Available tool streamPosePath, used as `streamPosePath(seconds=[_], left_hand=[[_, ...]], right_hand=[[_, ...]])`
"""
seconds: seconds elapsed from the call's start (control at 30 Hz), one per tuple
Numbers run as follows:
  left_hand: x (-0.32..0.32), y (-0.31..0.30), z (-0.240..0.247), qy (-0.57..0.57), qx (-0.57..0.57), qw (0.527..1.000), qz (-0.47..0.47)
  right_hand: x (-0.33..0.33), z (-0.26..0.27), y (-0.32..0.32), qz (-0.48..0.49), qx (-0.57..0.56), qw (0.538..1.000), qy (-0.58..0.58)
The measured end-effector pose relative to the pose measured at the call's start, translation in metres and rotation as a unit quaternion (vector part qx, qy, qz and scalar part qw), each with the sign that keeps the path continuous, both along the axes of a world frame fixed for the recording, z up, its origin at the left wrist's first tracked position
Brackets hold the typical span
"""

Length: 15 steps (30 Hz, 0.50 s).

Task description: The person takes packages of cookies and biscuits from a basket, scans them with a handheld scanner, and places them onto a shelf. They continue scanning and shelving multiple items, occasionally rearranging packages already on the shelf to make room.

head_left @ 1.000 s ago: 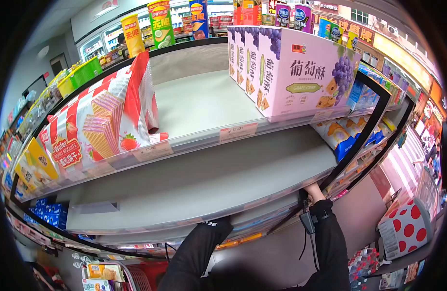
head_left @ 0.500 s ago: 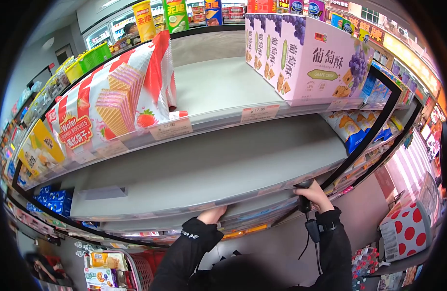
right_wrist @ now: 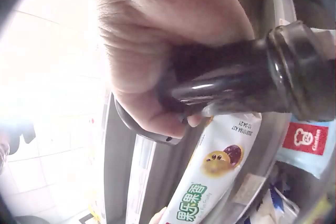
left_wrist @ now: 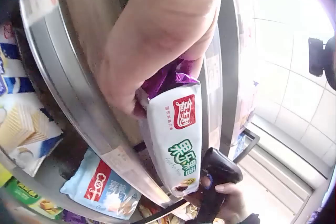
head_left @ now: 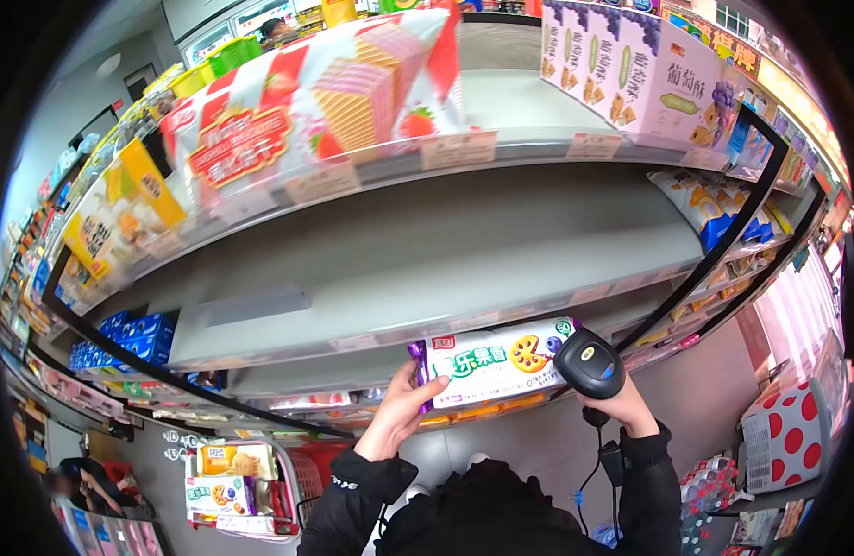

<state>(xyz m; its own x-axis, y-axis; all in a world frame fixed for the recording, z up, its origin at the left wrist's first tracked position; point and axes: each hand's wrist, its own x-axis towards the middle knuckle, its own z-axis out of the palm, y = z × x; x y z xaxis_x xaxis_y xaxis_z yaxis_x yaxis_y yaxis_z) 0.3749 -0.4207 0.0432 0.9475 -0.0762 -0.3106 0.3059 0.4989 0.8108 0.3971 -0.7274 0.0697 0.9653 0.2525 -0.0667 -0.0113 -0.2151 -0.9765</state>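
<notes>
A long white biscuit pack (head_left: 487, 371) with purple ends, green lettering and a round fruit biscuit printed on it lies across the head view. My left hand (head_left: 396, 408) grips its left end, the thumb on the printed front; in the left wrist view the fingers wrap the crinkled purple end. At the pack's right end, my right hand (head_left: 628, 408) holds a black barcode scanner (head_left: 589, 361), whose head overlaps the pack in this view. Seen from the right wrist, the fingers curl round the dark scanner handle (right_wrist: 226, 85), with the pack (right_wrist: 210, 166) beyond it.
Behind the pack runs a grey shelf (head_left: 427, 250) with a price-tag rail. Above it stand a large wafer bag (head_left: 307, 111) and pink grape crisp boxes (head_left: 668, 93). A basket (head_left: 302, 473) with biscuit packs sits lower left; a polka-dot box (head_left: 784, 440) is at right.
My left hand, hidden at the shelf edge earlier, has come out gripping the biscuit pack. The right hand has raised the scanner to the pack's end. The head view has shifted left and downward.
</notes>
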Motion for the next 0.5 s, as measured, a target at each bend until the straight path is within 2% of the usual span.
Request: streamPosePath(seconds=[0.1, 0.17, 0.27, 0.43, 0.5], left_hand=[[-0.037, 0.023, -0.005, -0.014, -0.018, 1.000, 0.011], [-0.062, 0.042, -0.011, -0.007, -0.024, 0.999, 0.020], [-0.097, 0.070, -0.014, -0.028, -0.080, 0.996, -0.009], [-0.150, 0.115, -0.028, -0.005, -0.084, 0.995, 0.044], [-0.166, 0.130, -0.031, 0.011, -0.104, 0.990, 0.097]], right_hand=[[-0.027, 0.001, 0.023, 0.026, -0.003, 0.999, -0.038], [-0.042, -0.001, 0.039, 0.035, 0.001, 0.999, -0.020], [-0.063, -0.007, 0.061, 0.065, -0.012, 0.998, -0.022], [-0.087, -0.007, 0.110, 0.136, 0.003, 0.991, -0.017], [-0.093, 0.001, 0.132, 0.189, -0.003, 0.982, -0.021]])
